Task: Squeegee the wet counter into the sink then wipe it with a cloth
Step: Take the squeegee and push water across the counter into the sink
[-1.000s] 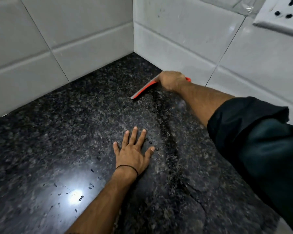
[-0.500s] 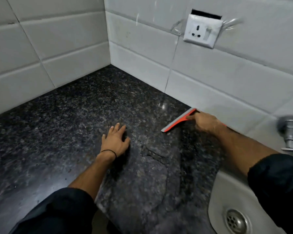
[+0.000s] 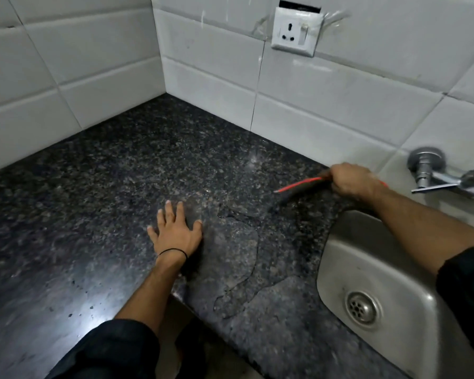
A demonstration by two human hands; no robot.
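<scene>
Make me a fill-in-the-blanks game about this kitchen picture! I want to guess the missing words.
1. The right hand holds a red ____.
2. The left hand lies flat on the dark ____.
3. The round drain sits in the bottom of the metal ____.
4. The white socket is fixed to the tiled ____.

Missing words: squeegee, counter, sink, wall

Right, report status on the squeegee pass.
Right hand gripping squeegee near sink. Left hand flat on counter. Water patch ahead of sink. Nothing blocking.
</scene>
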